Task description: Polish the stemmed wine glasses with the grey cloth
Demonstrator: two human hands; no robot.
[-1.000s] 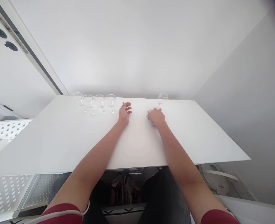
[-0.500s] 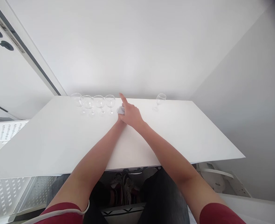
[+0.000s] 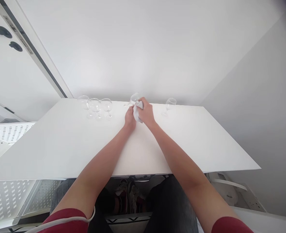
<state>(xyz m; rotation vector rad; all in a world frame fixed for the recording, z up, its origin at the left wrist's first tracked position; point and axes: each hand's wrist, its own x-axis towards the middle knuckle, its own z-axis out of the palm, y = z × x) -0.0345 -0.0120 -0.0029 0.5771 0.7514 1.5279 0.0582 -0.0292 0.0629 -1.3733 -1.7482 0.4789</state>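
Over the far middle of the table, my two hands are close together around a clear wine glass [image 3: 134, 96], which is tilted with its foot to the left. My left hand [image 3: 130, 117] is closed at the glass's stem; its fingertips are partly hidden. A white cloth [image 3: 137, 113] is bunched in my right hand [image 3: 147, 112], which is closed on it and presses it toward the glass. To the left stand three wine glasses: one at the end [image 3: 83, 101], a middle one [image 3: 94, 105] and a nearer one [image 3: 106, 105]. Another wine glass [image 3: 170, 103] stands alone on the right.
The white table [image 3: 67, 142] meets a plain wall [image 3: 138, 48] behind. At the left is a door with a dark handle [image 3: 4, 31]. White perforated panels [image 3: 7, 197] show below the table's left side. Under its right corner are a white appliance [image 3: 224, 191] and a socket strip [image 3: 253, 204].
The glass nearest my hands has left the row on the left and is now held between them. My right hand has moved off my left wrist and holds the cloth.
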